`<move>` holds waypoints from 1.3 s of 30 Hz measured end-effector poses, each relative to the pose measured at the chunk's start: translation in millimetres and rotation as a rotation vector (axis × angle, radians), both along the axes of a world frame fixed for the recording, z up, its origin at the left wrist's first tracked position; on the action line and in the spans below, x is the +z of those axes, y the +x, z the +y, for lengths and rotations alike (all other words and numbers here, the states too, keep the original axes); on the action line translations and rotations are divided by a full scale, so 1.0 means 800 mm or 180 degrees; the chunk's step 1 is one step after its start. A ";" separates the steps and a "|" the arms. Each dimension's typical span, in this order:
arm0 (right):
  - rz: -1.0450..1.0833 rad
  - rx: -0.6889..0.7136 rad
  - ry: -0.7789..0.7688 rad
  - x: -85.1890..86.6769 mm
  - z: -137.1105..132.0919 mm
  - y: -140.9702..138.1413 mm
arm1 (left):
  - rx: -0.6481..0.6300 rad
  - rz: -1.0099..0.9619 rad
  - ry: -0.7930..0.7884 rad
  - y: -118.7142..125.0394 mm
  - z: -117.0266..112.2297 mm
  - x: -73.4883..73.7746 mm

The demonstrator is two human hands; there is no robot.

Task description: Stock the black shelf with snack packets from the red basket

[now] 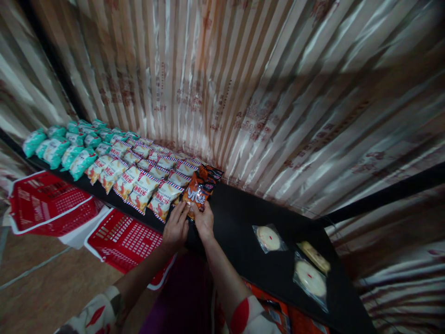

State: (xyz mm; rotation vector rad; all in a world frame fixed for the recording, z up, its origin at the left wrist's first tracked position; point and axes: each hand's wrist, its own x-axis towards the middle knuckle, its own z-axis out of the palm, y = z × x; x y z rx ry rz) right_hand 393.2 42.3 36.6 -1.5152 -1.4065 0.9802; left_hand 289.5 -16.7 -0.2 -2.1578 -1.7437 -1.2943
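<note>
Black shelf (239, 211) before striped sheeting (194, 83), lined with plump bags (142, 191)

Right hand (202, 221) pinches the orange bag (195, 191) at the rows' right end; left hand (176, 226) touches its lower corner, grip unclear. Two clear packets (318, 300) each hold a pale disc (311, 279); red baskets (128, 234) stand below.

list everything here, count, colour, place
teal bags: many, teal, shelf left
striped bags: many, white, beside teal
orange bags: several, orange, mid shelf
wrapped discs: two, pale, shelf right
packet: one, yellowish, beside disc
shelf: one, black, under bags
baskets: two, red, below shelf
object: one, white, between baskets
lower packs: several, orange, under shelf
sheeting: one, striped, behind shelf
bars: several, black, both sides
floor: one, brown, lower left
cloth: one, purple, below hands
sleeves: two, whitish, forearms
left hand: one, bare, on orange bag
right hand: one, bare, same bag
</note>
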 end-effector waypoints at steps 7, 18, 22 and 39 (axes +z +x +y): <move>-0.0191 -0.0255 0.0339 -0.013 0.003 0.002 | 0.0124 0.0194 0.0152 -0.001 0.006 -0.006; -0.0120 -0.0292 0.0571 -0.026 0.006 0.004 | 0.0264 0.0244 0.0199 0.003 0.005 -0.007; 0.0053 -0.0307 0.0700 -0.027 -0.002 0.004 | 0.0239 0.0255 0.0280 0.003 0.004 -0.005; -0.0231 -0.0081 0.0354 -0.015 -0.010 0.001 | -0.0044 0.0273 0.0372 -0.003 0.004 -0.008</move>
